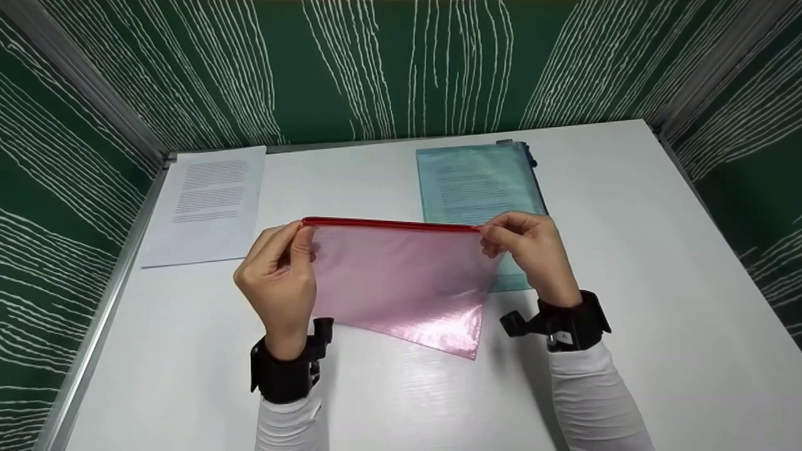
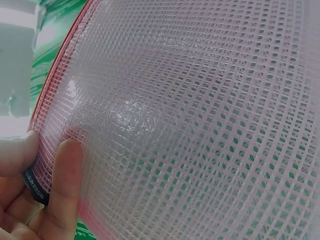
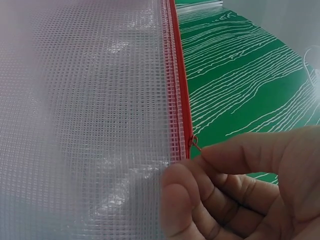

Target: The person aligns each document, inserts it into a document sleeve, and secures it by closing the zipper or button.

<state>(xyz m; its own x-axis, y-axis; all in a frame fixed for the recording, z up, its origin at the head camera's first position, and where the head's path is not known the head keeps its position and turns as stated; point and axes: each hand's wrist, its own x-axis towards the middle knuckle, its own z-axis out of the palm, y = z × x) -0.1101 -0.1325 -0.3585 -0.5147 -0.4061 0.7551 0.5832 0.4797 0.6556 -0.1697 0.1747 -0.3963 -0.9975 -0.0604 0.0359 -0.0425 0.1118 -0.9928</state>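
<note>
A pink mesh zipper pouch (image 1: 401, 269) with a red zipper (image 1: 388, 223) along its top edge hangs between both hands above the table. My left hand (image 1: 279, 269) pinches its upper left corner, where a small dark label (image 2: 36, 187) shows in the left wrist view. At the upper right end, my right hand (image 1: 529, 250) pinches the zipper edge. Beside the thumb, the small red zipper pull (image 3: 194, 141) sticks out in the right wrist view. The pouch's lower right corner dips towards me and shines with reflected light.
A teal zipper pouch (image 1: 476, 178) with a printed sheet inside lies behind the pink one, partly covered by it. Printed white paper (image 1: 210, 207) lies at the table's back left. Green panels (image 1: 401, 75) with white lines enclose the white table (image 1: 658, 282).
</note>
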